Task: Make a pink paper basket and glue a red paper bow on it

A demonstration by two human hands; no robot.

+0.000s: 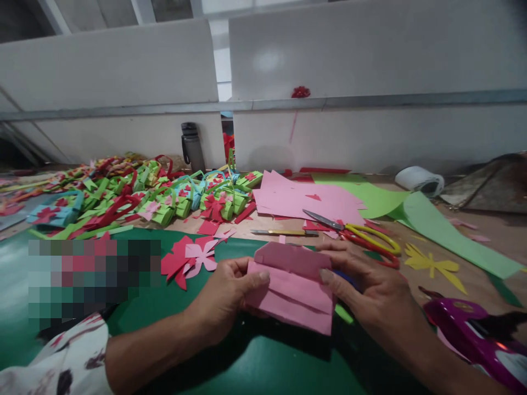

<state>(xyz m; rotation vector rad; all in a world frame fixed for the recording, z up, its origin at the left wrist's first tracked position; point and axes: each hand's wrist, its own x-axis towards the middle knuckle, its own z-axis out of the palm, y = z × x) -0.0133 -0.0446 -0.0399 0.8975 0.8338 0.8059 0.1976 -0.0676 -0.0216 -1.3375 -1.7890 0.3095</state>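
Note:
A folded pink paper piece (293, 285) is held over the green cutting mat (173, 307) between both my hands. My left hand (224, 299) grips its left edge, thumb on top. On the right edge my right hand (370, 288) presses with thumb and fingers closed on the paper. Just left of my left hand lie red and pink paper flower cut-outs (187, 259). Beyond the paper rest scissors with red and yellow handles (362, 236) and a yellow craft knife (284, 232).
Many green, blue and red paper baskets (135, 195) pile at the left back. Pink sheets (304, 198) and green sheets (436, 225) lie behind. A dark bottle (191, 147), a white tape roll (420, 180), a yellow paper flower (434, 267) and a purple glossy object (473, 334) are nearby.

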